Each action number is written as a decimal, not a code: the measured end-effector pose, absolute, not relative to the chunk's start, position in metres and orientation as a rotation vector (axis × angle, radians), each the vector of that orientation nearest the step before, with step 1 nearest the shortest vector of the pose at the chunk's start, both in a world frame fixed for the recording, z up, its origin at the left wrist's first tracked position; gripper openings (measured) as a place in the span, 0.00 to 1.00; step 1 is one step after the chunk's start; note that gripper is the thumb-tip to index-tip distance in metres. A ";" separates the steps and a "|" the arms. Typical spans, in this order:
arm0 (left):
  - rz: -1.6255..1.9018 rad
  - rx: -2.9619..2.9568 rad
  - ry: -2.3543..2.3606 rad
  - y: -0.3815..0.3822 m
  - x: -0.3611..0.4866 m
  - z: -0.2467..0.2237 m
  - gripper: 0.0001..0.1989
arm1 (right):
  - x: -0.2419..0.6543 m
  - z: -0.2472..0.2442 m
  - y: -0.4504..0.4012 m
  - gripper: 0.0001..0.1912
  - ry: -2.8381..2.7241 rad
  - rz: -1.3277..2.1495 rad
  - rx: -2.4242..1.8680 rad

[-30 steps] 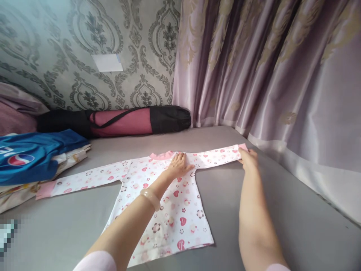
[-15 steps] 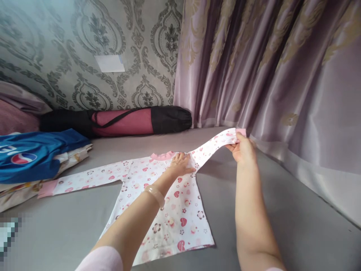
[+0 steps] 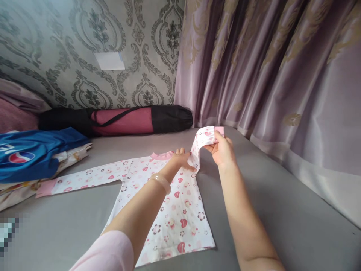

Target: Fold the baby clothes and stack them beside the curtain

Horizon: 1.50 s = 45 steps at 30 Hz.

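Observation:
A white long-sleeved child's shirt (image 3: 175, 210) with pink hearts, flowers and pink cuffs lies spread on a grey sheet, its collar away from me. My left hand (image 3: 181, 160) presses down on the shirt's shoulder beside the pink collar, fingers stretched out flat. Raised off the sheet, the right-hand sleeve (image 3: 199, 141) bends up in a curve. My right hand (image 3: 222, 148) pinches that sleeve just by its cuff, thumb on top and fingers beneath. The other sleeve (image 3: 90, 177) lies straight out to the left.
A blue garment (image 3: 39, 152) lies on other folded cloth at the left. Along the wall rests a long black and maroon bag (image 3: 124, 120) with a strap. Purple curtains (image 3: 254, 67) hang at the right beside the grey sheet (image 3: 282, 210).
My right hand has moved left with the cuff, toward my left hand. The sleeve went from stretched out to bent upward. My left hand stays on the shoulder.

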<state>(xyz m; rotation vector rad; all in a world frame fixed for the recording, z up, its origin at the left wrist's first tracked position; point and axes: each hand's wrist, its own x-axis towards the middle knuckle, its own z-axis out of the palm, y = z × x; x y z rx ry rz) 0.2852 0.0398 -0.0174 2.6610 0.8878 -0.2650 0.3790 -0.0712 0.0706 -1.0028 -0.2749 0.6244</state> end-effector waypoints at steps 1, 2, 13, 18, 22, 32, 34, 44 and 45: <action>-0.267 2.657 0.892 0.040 0.286 -0.017 0.52 | 0.378 0.070 -0.071 0.06 -0.273 0.628 -0.995; -0.262 2.654 0.895 0.039 0.286 -0.017 0.52 | 0.378 0.069 -0.070 0.06 -0.270 0.629 -0.989; 0.011 2.576 0.809 0.038 0.265 -0.020 0.43 | 0.381 0.074 -0.072 0.03 -0.193 0.591 -0.993; 0.411 1.964 0.891 0.048 0.225 -0.021 0.30 | 0.363 0.069 -0.064 0.05 -0.262 0.565 -1.003; 0.451 1.301 0.878 0.068 0.179 -0.014 0.35 | 0.327 0.050 -0.053 0.13 -0.571 0.652 -1.015; 0.435 0.978 0.969 0.088 0.121 -0.027 0.30 | 0.353 0.032 -0.052 0.34 -1.044 0.968 -1.295; 0.481 1.057 1.010 0.088 0.122 -0.029 0.20 | 0.374 0.029 -0.051 0.31 -0.829 0.928 -1.235; 0.766 1.331 1.178 0.105 0.115 -0.045 0.23 | 0.385 -0.029 -0.034 0.15 -1.078 0.426 -1.968; 0.767 1.366 1.224 0.105 0.115 -0.048 0.24 | 0.380 -0.033 -0.033 0.16 -1.188 0.371 -2.001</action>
